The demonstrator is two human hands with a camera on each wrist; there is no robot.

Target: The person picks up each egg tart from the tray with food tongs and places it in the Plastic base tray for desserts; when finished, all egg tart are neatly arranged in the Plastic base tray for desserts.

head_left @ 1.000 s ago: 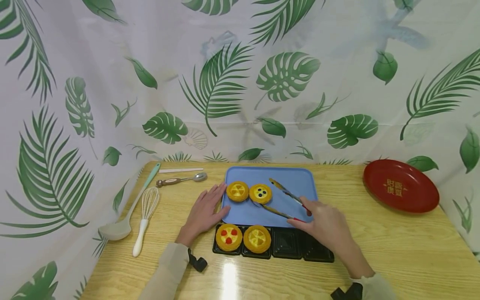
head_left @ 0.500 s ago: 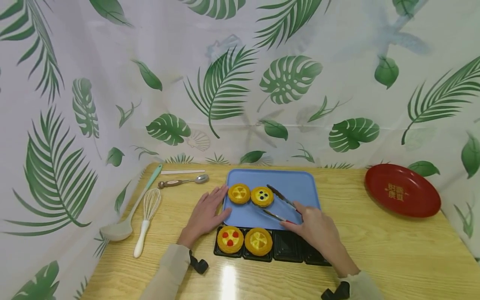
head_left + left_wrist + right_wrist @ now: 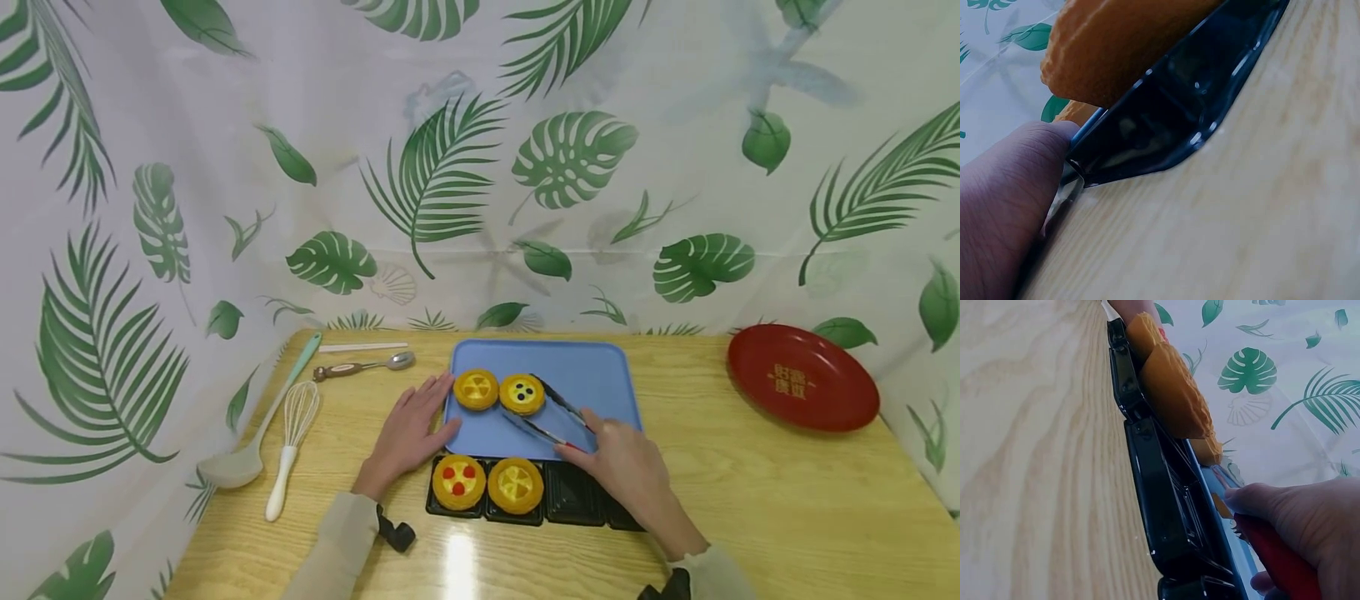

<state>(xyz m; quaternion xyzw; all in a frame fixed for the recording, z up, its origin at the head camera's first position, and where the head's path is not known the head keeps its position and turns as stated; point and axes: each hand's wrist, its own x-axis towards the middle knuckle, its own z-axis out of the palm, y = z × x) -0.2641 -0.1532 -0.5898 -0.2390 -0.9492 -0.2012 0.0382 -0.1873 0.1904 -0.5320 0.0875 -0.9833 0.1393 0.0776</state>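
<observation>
My right hand [image 3: 626, 467] holds metal tongs [image 3: 561, 402] with red grips [image 3: 1279, 556]. Their two arms lie on either side of an egg tart with dark berries [image 3: 522, 394]; whether both tips touch it, I cannot tell. Left of it, another tart with wedge-shaped topping [image 3: 476, 390] sits on the blue tray [image 3: 592, 362]. My left hand [image 3: 408, 429] rests with extended fingers at that tray's left edge. In front, a black compartment tray [image 3: 574, 493] bears a red-topped tart [image 3: 458, 482] and a wedge-topped tart [image 3: 515, 486] in its two left compartments.
At the left lie a ladle [image 3: 238, 467], a whisk [image 3: 288, 450], a spoon [image 3: 367, 365] and a thin pale stick [image 3: 363, 347]. A red oval plate [image 3: 802, 379] stands at the back right. A leaf-patterned curtain [image 3: 450, 292] hangs behind the wooden table [image 3: 787, 500].
My right hand has moved left with the tongs. Their arms have come closer together around the berry tart. The left hand stays at the blue tray's edge.
</observation>
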